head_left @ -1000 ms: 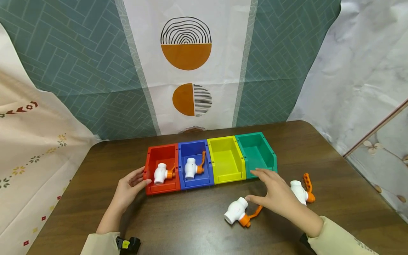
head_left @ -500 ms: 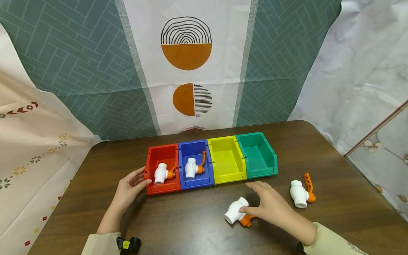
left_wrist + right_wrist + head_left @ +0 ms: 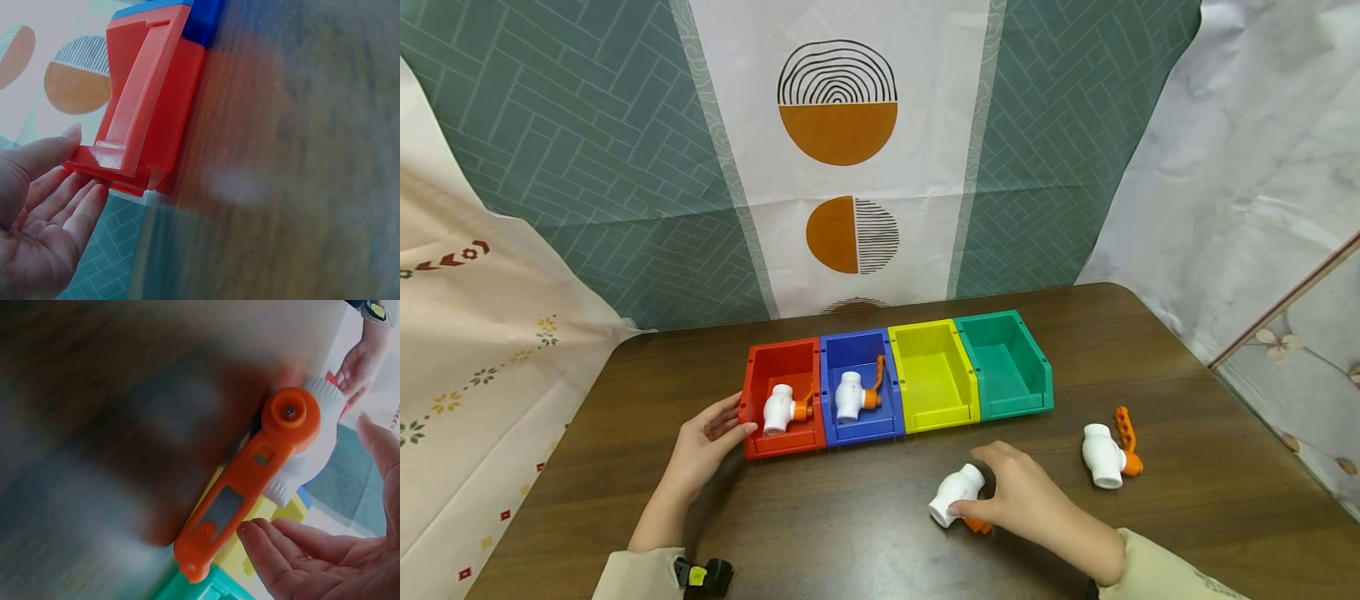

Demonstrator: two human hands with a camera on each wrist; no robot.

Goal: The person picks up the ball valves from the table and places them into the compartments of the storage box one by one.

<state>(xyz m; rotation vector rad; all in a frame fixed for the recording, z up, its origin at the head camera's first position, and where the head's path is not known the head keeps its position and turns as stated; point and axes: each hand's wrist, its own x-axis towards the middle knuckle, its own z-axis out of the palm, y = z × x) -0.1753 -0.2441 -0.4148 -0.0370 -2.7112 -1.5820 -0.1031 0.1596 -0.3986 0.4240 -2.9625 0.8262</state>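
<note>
My left hand (image 3: 702, 443) holds the left front corner of a red bin (image 3: 760, 360). In the left wrist view its thumb lies on the rim and its fingers against the bin's side (image 3: 140, 112). Over a white ball valve (image 3: 953, 497) on the table, my right hand (image 3: 1026, 497) spreads thumb and fingers, partly covering the orange handle. The right wrist view shows that handle (image 3: 242, 487) close up, with thumb and fingertips apart around the valve. One similar valve (image 3: 777, 410) lies in the red bin, another (image 3: 849, 397) in the blue bin (image 3: 850, 343).
A yellow bin (image 3: 928, 354) and a green bin (image 3: 1000, 354), both without contents, continue the row to the right. Another white valve (image 3: 1103, 458) with an orange handle lies at the right of the wooden table (image 3: 820, 533). Patterned cloth (image 3: 1045, 167) hangs behind.
My right hand has moved left and toward me, from beside the green bin to over the near valve. The right-hand valve is now uncovered. My left hand stays on the red bin.
</note>
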